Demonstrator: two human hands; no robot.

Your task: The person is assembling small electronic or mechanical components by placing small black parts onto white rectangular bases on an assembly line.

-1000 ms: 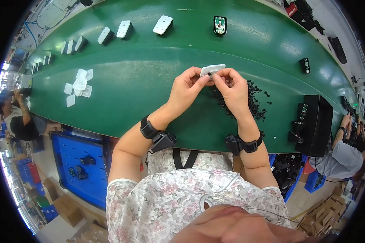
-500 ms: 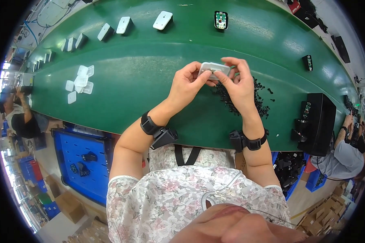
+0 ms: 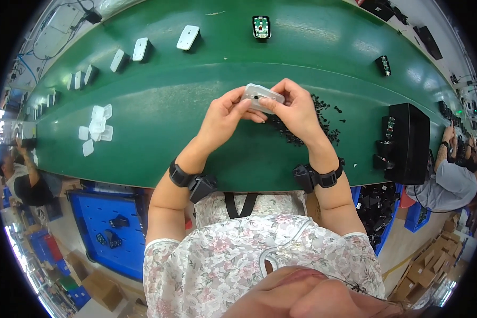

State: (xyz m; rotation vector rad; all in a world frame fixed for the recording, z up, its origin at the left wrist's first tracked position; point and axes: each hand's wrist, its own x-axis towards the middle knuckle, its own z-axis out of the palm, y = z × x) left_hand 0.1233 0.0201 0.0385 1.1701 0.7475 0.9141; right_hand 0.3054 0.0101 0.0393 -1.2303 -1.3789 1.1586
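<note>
Both hands hold a white rounded plastic cover point(image 3: 253, 91) above the green bench. My left hand point(image 3: 222, 117) is closed on its left edge, the thumb on the face. My right hand point(image 3: 297, 112) grips its right end, with the thumb pressed across the face near the middle. A small dark spot shows on the cover beside the thumbs; I cannot tell whether it is a hole or a part. Below and right of the hands lies a scattered pile of small black parts point(image 3: 326, 127). Several loose white covers point(image 3: 97, 125) lie in a heap on the left.
Along the far side of the green bench point(image 3: 196, 153) stands a row of black housings with white covers point(image 3: 188, 38). An open housing with a circuit board point(image 3: 261, 27) is there too. A black box point(image 3: 411, 143) stands at the right. A blue tray point(image 3: 108, 228) is lower left. Other people work at both sides.
The view has shifted to the right. My right fingers, raised and spread earlier, have closed around the cover's right end. The cover is tilted differently, and the dark spot now shows on its face.
</note>
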